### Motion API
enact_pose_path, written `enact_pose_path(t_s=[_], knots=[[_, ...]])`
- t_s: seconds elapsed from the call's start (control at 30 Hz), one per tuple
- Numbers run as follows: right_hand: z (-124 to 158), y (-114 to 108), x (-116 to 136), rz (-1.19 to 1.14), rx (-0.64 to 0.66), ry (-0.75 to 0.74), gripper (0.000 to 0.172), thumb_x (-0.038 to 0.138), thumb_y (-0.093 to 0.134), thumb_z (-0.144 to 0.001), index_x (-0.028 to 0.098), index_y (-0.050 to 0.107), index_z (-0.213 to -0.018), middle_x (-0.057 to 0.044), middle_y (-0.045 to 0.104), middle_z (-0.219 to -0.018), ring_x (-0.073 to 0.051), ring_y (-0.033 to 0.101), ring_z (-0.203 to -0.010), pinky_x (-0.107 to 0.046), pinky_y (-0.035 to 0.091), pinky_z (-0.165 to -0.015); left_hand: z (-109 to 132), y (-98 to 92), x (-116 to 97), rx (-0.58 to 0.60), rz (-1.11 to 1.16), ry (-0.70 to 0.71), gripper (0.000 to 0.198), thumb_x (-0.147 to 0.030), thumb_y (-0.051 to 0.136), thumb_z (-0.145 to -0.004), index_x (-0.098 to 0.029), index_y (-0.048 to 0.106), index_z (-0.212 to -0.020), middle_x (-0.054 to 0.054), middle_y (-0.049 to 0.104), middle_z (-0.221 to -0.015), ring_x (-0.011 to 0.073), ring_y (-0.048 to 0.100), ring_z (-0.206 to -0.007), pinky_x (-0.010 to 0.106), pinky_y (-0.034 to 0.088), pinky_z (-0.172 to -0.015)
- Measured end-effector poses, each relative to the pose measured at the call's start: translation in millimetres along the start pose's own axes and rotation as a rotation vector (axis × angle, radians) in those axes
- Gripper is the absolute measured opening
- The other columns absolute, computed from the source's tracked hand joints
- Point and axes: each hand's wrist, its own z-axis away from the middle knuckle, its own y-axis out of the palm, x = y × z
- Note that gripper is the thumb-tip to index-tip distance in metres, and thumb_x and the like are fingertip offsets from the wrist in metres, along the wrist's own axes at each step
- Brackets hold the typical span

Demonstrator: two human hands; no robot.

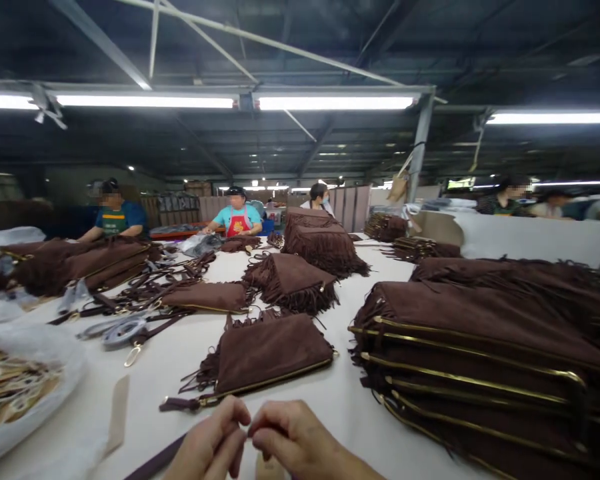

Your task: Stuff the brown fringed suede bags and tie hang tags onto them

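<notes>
My left hand (213, 443) and my right hand (293, 437) meet at the bottom edge of the view, fingers curled and pinched together; what they pinch is too small or hidden to name. A dark brown strap (153, 462) runs out from under my left hand. Just beyond my hands lies a brown suede fringed pouch (265, 353) with a gold zipper, flat on the white table (180, 360).
A tall stack of the same zipped pouches (480, 360) fills the right. More pouches (293, 280) and loose straps (145, 300) lie further back. A plastic bag of tags (15, 387) sits at left. Several people work at the far end.
</notes>
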Motion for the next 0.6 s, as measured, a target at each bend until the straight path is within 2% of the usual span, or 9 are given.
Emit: enact_pose_path(t_s=[0.1, 0.2, 0.23, 0.3, 0.33, 0.4, 0.47, 0.53, 0.6], knots=[[-1.1, -25.3, -7.9, 0.299, -0.111, -0.121, 0.011, 0.020, 0.060, -0.076, 0.018, 0.065, -0.067, 0.002, 0.057, -0.064, -0.011, 0.048, -0.062, -0.024, 0.032, -0.059, -30.4, 0.8, 4.1, -0.074, -0.049, -0.033, 0.031, -0.048, 0.034, -0.092, -0.021, 0.048, -0.085, -0.004, 0.050, -0.058, 0.0134, 0.046, -0.052, 0.023, 0.037, -0.051], [-4.3, -53.9, -21.6, 0.387, -0.237, -0.141, 0.013, 0.022, 0.056, -0.079, 0.018, 0.058, -0.066, 0.002, 0.055, -0.065, -0.012, 0.047, -0.064, -0.025, 0.030, -0.060, -66.0, 15.9, 4.3, -0.178, -0.376, 0.004, 0.021, -0.030, 0.036, -0.091, -0.020, 0.053, -0.085, 0.003, 0.061, -0.078, 0.0180, 0.058, -0.075, 0.028, 0.044, -0.070], [-5.7, -63.6, -26.5, 0.342, -0.285, -0.106, 0.017, 0.024, 0.054, -0.081, 0.018, 0.055, -0.066, 0.003, 0.052, -0.063, -0.012, 0.046, -0.062, -0.025, 0.030, -0.059, -77.2, 23.4, 4.8, -0.173, -0.521, 0.033, 0.016, -0.024, 0.040, -0.088, -0.020, 0.056, -0.091, 0.006, 0.064, -0.090, 0.0205, 0.059, -0.087, 0.031, 0.045, -0.079], [-7.8, -82.6, -36.4, 0.215, -0.382, -0.024, 0.022, 0.031, 0.049, -0.084, 0.019, 0.049, -0.065, 0.005, 0.043, -0.059, -0.012, 0.040, -0.058, -0.024, 0.029, -0.055, -96.3, 38.0, 7.4, -0.097, -0.789, 0.088, 0.026, -0.015, 0.049, -0.082, -0.019, 0.057, -0.107, 0.010, 0.061, -0.117, 0.0265, 0.055, -0.109, 0.039, 0.042, -0.092], [-8.2, -91.6, -41.6, 0.162, -0.429, 0.011, 0.024, 0.035, 0.048, -0.084, 0.020, 0.047, -0.066, 0.006, 0.039, -0.059, -0.012, 0.037, -0.056, -0.024, 0.028, -0.054, -103.8, 43.4, 9.6, -0.039, -0.897, 0.107, 0.032, -0.012, 0.050, -0.081, -0.018, 0.057, -0.111, 0.012, 0.059, -0.124, 0.0289, 0.052, -0.115, 0.042, 0.041, -0.095], [-7.4, -107.8, -52.6, 0.119, -0.536, 0.054, 0.027, 0.042, 0.047, -0.084, 0.021, 0.045, -0.067, 0.007, 0.034, -0.059, -0.012, 0.034, -0.055, -0.024, 0.027, -0.052, -114.1, 46.9, 15.9, 0.058, -1.047, 0.113, 0.029, -0.008, 0.044, -0.084, -0.017, 0.058, -0.108, 0.013, 0.060, -0.121, 0.0302, 0.053, -0.114, 0.044, 0.042, -0.093], [-5.7, -120.5, -63.8, 0.148, -0.640, 0.084, 0.029, 0.046, 0.044, -0.084, 0.022, 0.043, -0.066, 0.006, 0.035, -0.058, -0.013, 0.035, -0.055, -0.025, 0.028, -0.053, -118.7, 38.6, 24.7, 0.072, -1.100, 0.072, 0.027, -0.006, 0.036, -0.087, -0.017, 0.059, -0.098, 0.011, 0.065, -0.107, 0.0271, 0.059, -0.103, 0.040, 0.045, -0.086], [-4.7, -129.1, -73.7, 0.193, -0.705, 0.109, 0.031, 0.047, 0.041, -0.083, 0.023, 0.042, -0.064, 0.005, 0.039, -0.057, -0.014, 0.040, -0.056, -0.026, 0.031, -0.055, -119.0, 20.2, 36.0, -0.012, -1.068, 0.019, 0.025, -0.008, 0.033, -0.090, -0.018, 0.056, -0.092, 0.008, 0.065, -0.098, 0.0232, 0.062, -0.093, 0.034, 0.046, -0.080], [-5.3, -133.0, -81.0, 0.213, -0.707, 0.131, 0.030, 0.045, 0.040, -0.082, 0.022, 0.043, -0.063, 0.003, 0.045, -0.058, -0.015, 0.043, -0.058, -0.028, 0.032, -0.057, -116.5, -2.9, 49.2, -0.100, -0.993, -0.007, 0.022, -0.013, 0.031, -0.092, -0.020, 0.052, -0.089, 0.007, 0.064, -0.094, 0.0210, 0.062, -0.088, 0.031, 0.045, -0.076]])
